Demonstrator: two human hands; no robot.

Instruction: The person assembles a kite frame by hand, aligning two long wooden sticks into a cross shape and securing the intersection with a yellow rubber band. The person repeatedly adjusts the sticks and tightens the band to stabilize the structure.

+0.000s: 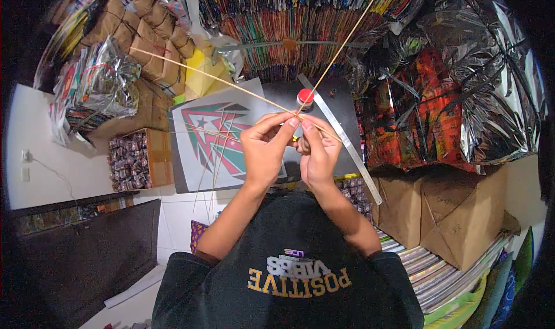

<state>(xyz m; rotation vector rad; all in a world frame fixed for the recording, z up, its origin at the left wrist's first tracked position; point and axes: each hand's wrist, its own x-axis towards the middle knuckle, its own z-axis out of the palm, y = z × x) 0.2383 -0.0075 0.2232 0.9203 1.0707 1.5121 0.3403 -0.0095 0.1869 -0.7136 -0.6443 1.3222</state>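
Observation:
My left hand point(266, 147) and my right hand point(319, 151) meet over the dark work surface, fingers closed at the crossing of two thin bamboo sticks. One bamboo stick point(202, 73) runs from the upper left through my fingers and out past my right hand. The other bamboo stick point(350, 35) slants up to the top edge. Between my hands shows something small, grey and yellow point(296, 134), partly hidden by my right fingers. Just beyond my fingertips stands a small red-topped round container point(305, 95). A paper sheet with a red, green and black angular design point(222, 135) lies left of my hands.
A metal ruler point(347, 138) lies slanted to the right. Several thin strips point(215, 161) cross the paper sheet. Stacked packets point(283, 28) line the far side. Wrapped bundles point(428, 109) and cardboard boxes point(462, 213) crowd the right; an open box point(159, 155) stands left.

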